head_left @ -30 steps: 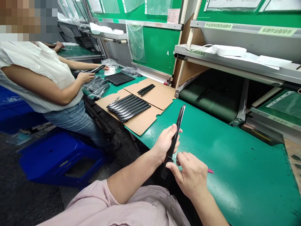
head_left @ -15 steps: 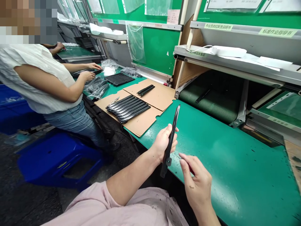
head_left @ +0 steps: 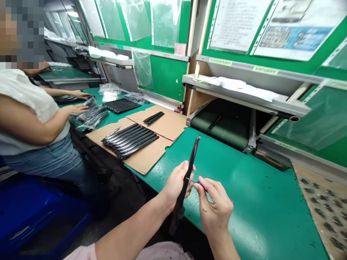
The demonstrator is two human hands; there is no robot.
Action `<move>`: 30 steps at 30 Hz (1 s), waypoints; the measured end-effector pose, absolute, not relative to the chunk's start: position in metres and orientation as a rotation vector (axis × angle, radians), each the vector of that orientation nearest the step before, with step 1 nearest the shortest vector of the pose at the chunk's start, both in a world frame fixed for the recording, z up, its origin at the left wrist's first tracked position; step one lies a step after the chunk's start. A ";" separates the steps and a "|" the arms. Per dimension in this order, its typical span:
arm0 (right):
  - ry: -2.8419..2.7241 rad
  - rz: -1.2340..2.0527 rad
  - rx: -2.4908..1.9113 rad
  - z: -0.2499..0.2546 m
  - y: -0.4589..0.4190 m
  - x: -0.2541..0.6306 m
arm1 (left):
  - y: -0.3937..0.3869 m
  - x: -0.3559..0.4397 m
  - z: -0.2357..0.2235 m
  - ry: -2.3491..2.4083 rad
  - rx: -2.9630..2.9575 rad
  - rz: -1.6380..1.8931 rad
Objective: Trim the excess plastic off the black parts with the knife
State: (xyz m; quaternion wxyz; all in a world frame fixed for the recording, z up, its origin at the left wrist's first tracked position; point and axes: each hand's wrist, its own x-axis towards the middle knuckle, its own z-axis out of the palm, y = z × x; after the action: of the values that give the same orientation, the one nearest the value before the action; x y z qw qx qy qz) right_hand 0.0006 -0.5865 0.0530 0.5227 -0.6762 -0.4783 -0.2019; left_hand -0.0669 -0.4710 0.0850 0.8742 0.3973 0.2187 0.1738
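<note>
My left hand [head_left: 173, 186] is wrapped round a long, glossy black plastic strip [head_left: 193, 153], holding it at a slant over the table's front edge. Its lower end is dark and blurred. Between the thumb and fingers of my right hand [head_left: 217, 204] is a small knife [head_left: 193, 180] with a thin metal blade; most of its handle is hidden in the fist. The blade tip meets the strip's right edge close to my left fingers. Whether it cuts into the plastic I cannot tell.
Several similar black strips [head_left: 130, 139] lie in a row on flattened cardboard [head_left: 148, 160], with a few more behind. A conveyor belt [head_left: 221, 128] opens at the back under a shelf [head_left: 233, 86]. On the left, a co-worker [head_left: 32, 115] handles plastic bags [head_left: 92, 115]. Small dark pieces cover a board [head_left: 322, 202] at right.
My right hand has brought the knife blade up to the strip. The view has tilted up and shifted right. The co-worker's hands have spread apart over the bags and strips.
</note>
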 end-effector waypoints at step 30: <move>-1.291 0.326 -1.616 0.088 -0.617 0.039 | -0.440 -0.071 0.089 0.093 2.188 0.511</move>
State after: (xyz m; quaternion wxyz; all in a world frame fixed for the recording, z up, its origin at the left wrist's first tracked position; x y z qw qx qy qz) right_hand 0.0394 -0.6165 0.0883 0.5001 -0.6684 -0.5338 0.1349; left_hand -0.0710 -0.4397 0.0891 0.4317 0.8776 0.0372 0.2050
